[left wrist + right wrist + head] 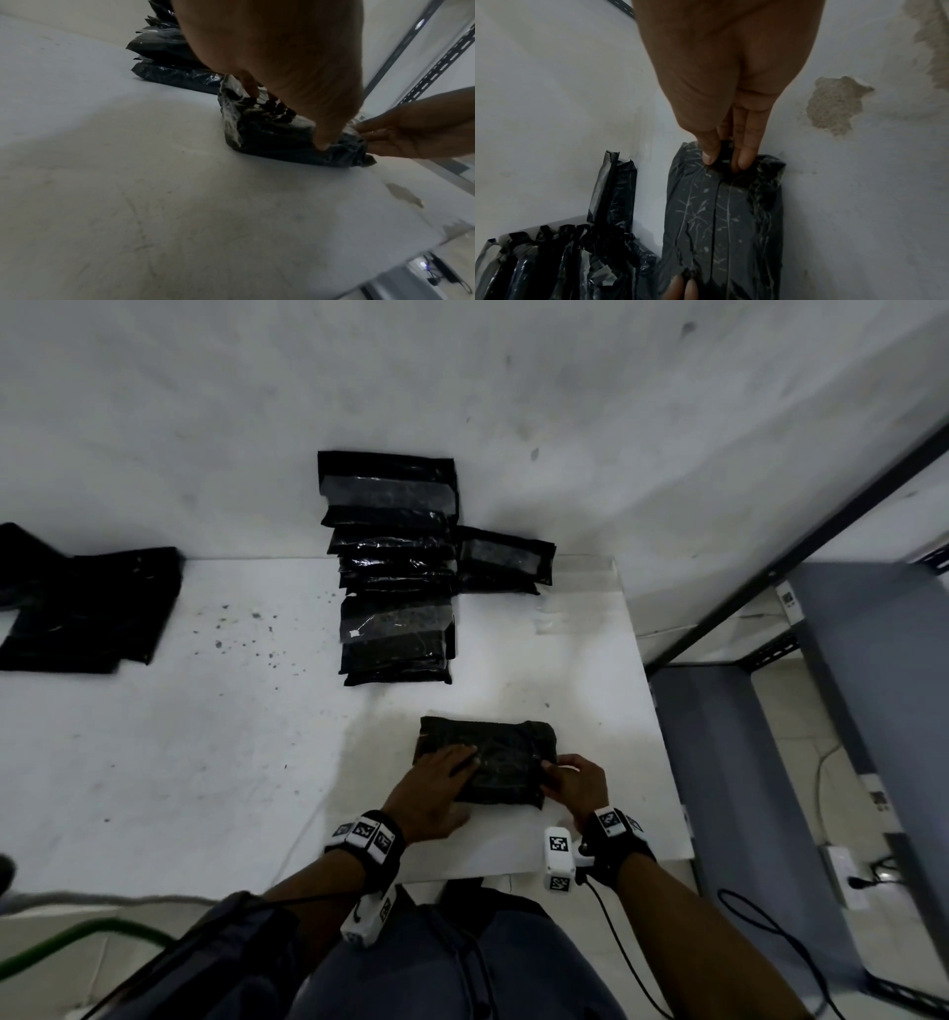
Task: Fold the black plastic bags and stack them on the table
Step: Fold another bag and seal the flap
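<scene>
- The bag (485, 757) lies folded into a thick packet on the surface (205, 737), just on the near side of the stack (395, 588); that leaves only a short carry to the stack.
- Left hand (436, 793) lies flat on the bag's left half with fingers straight, its grip wide and holding nothing; I judge it presses so the folds cannot spring open.
- Right hand (575, 785) pinches the bag's right end between thumb and fingers (746, 158), a narrow grip on plastic, likely tucking the loose edge in.
- Unfolded bags (87, 608) sit well left of the stack, apart from the finished ones.
</scene>
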